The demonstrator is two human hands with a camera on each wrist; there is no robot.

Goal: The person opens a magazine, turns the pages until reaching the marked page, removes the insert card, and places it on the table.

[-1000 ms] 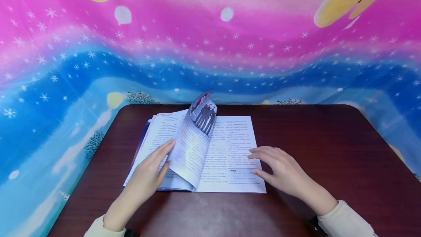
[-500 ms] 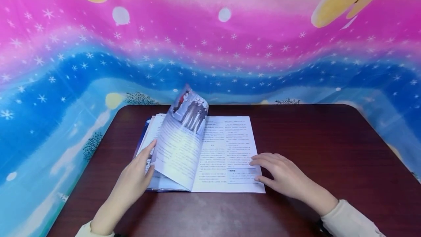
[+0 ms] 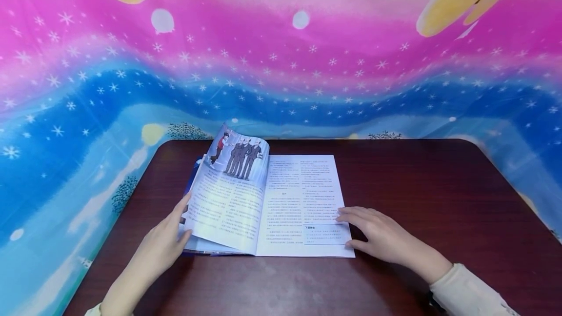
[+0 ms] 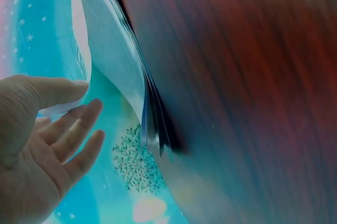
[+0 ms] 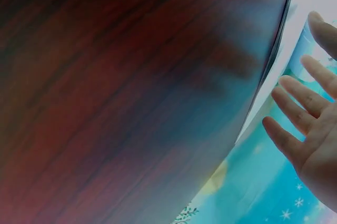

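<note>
An open magazine (image 3: 303, 199) lies on the dark table, seen in the head view. Its raised left page (image 3: 232, 199) carries a drawing of suited figures above printed text. My left hand (image 3: 160, 235) holds this page at its left edge, with the thumb toward the lower corner. In the left wrist view the page edge passes between the thumb (image 4: 60, 91) and the fingers of that hand. At the magazine's right edge, my right hand (image 3: 382, 233) rests with loosely spread fingers around the lower margin. The right wrist view shows its fingers (image 5: 297, 110) apart.
The brown wooden table (image 3: 421, 179) reaches beyond the magazine on both sides. Behind it hangs a pink and blue cloth (image 3: 281, 62) with snowflakes. A blue cover edge (image 3: 191, 184) shows under the left pages.
My left hand has moved left and toward me, bringing the curled page over to the left and flatter, so its drawing shows fully. The right hand has shifted slightly toward me.
</note>
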